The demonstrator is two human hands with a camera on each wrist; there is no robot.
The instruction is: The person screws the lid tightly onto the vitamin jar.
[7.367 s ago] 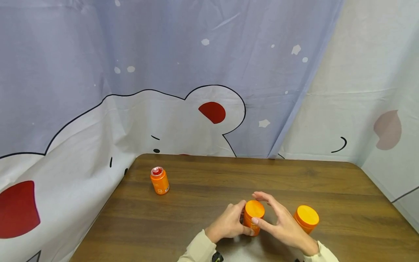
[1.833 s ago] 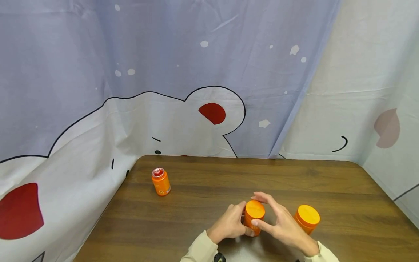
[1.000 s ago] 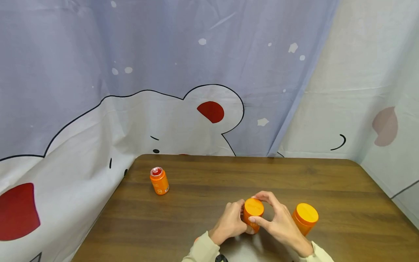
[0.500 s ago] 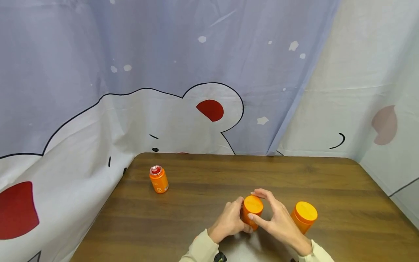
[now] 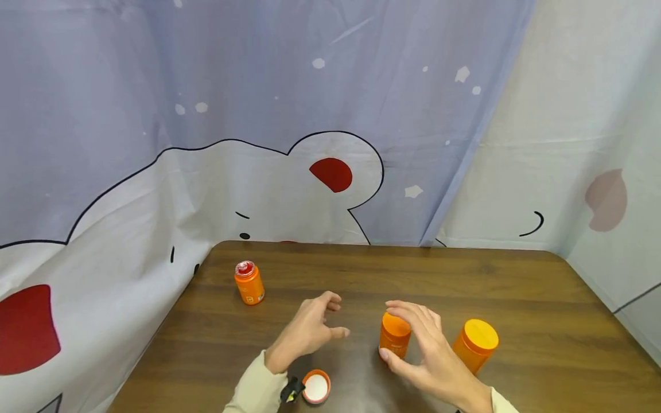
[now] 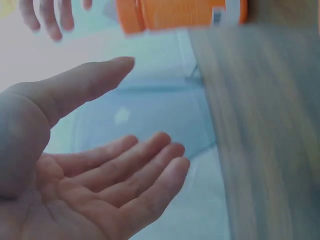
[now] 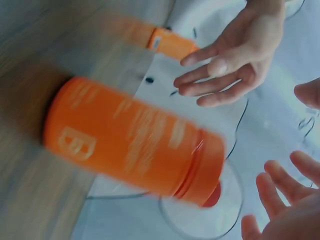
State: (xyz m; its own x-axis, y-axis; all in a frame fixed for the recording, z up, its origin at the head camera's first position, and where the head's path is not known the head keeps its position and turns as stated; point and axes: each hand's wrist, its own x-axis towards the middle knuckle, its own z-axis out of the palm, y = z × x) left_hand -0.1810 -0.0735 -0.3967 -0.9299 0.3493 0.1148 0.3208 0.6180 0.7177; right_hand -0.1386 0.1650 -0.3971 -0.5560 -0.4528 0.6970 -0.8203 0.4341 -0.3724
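An orange supplement bottle (image 5: 395, 335) with an orange cap stands upright near the front of the table, its printed label plain in the right wrist view. My right hand (image 5: 434, 358) is beside it, thumb and fingers spread around its right side; in the right wrist view, the right hand's fingers (image 7: 290, 200) are apart from the bottle. My left hand (image 5: 304, 330) is off to the left, fingers loosely bent with nothing in them. An upturned cap (image 5: 316, 387) with a white inside lies by the left wrist. Another capped orange bottle (image 5: 475, 346) stands just right of my right hand.
At the back left of the wooden table (image 5: 320, 275) stands an open-topped orange bottle (image 5: 249, 283) with a torn-looking foil rim and red inside. A patterned cloth (image 5: 268, 189) hangs behind the table and along its sides.
My left hand has let go of the middle bottle and moved left, uncovering the upturned cap. My right hand has loosened from around the bottle's cap. The other bottles stay put.
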